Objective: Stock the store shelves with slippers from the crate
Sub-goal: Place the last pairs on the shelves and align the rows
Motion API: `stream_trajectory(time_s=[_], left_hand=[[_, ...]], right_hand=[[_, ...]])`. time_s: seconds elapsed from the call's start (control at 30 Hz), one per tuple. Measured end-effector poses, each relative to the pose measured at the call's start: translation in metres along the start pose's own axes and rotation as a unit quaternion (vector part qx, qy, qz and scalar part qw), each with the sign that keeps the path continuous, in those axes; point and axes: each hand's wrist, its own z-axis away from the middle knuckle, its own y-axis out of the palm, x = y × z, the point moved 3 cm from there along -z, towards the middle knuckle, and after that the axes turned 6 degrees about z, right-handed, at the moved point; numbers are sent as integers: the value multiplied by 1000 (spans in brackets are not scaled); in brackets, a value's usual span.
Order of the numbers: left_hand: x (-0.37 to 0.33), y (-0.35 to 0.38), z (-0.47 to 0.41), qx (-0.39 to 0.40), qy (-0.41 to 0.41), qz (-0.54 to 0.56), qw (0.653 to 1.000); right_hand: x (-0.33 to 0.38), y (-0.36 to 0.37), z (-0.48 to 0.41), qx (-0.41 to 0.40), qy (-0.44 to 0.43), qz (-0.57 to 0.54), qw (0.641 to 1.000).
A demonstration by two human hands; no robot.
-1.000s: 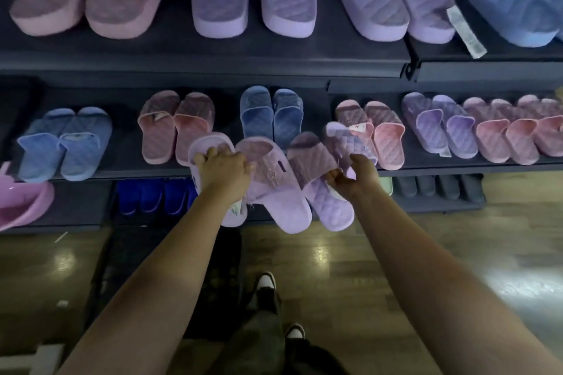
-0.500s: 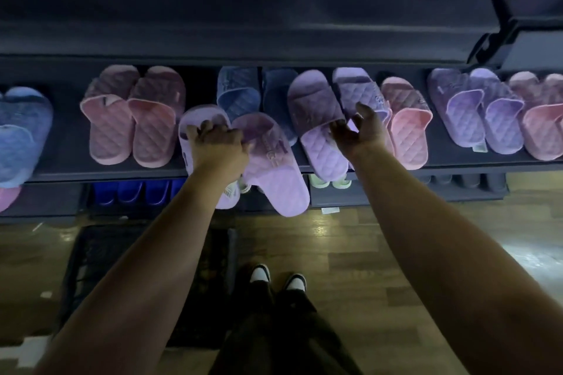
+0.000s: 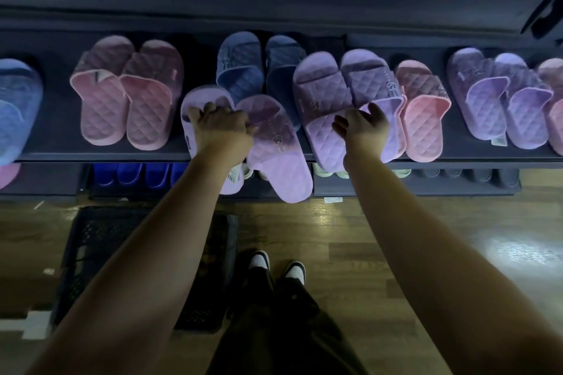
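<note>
My left hand [image 3: 220, 128] grips a pair of lilac quilted slippers [image 3: 278, 155], held at the front edge of the dark middle shelf [image 3: 91, 156], heels hanging past the edge. A second lilac pair [image 3: 327, 91] lies on the shelf just right of them. My right hand [image 3: 362, 128] hovers over the heels of that pair with its fingers spread and relaxed, holding nothing. A black plastic crate [image 3: 100, 240] stands on the floor below my left arm; its contents are too dark to tell.
On the same shelf lie a pink pair [image 3: 128, 91], a dark blue pair [image 3: 259, 67], a single pink slipper [image 3: 423, 109] and purple pairs [image 3: 502, 100] to the right. Blue slippers [image 3: 134, 175] sit on the bottom shelf. My feet [image 3: 277, 266] stand on wooden floor.
My right hand has set its lilac pair down on the shelf and let go, fingers now spread above the heels. My left hand still holds its pair at the shelf edge.
</note>
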Motion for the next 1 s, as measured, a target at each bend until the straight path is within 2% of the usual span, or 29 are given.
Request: stream_trajectory(time_s=[0.07,0.13,0.27,0.37,0.43,0.57,0.67,0.77,0.87,1.0], left_hand=[[1,-1,0,6,-7,-1,1000],[3,-2,-1,14,-13,-6,1000],[8,-9,-7,14,-9,-28,999],[11,-19,-19,17,-1,-46,999],[15,-28,-29,1,8,-27,1000],[23,-37,-55,-57,55,-8,997],[29,-30,-71,-86,54,5,995],[37,-13,-72,-99,53,47,993],[46,-3,-67,-122,59,64,989],[54,-1,-56,-180,72,90,977]], right_hand=[[-2,-6,8,-28,-39,58,997],[-4,-7,17,-24,-83,167,982],[-18,10,44,146,-119,286,940],[-26,25,55,210,-160,359,895],[-26,36,56,201,-198,386,878],[-19,61,44,154,-234,383,880],[-16,80,38,136,-271,397,866],[-26,95,38,169,-269,398,861],[-33,99,38,150,-265,407,861],[-31,104,32,110,-296,461,829]])
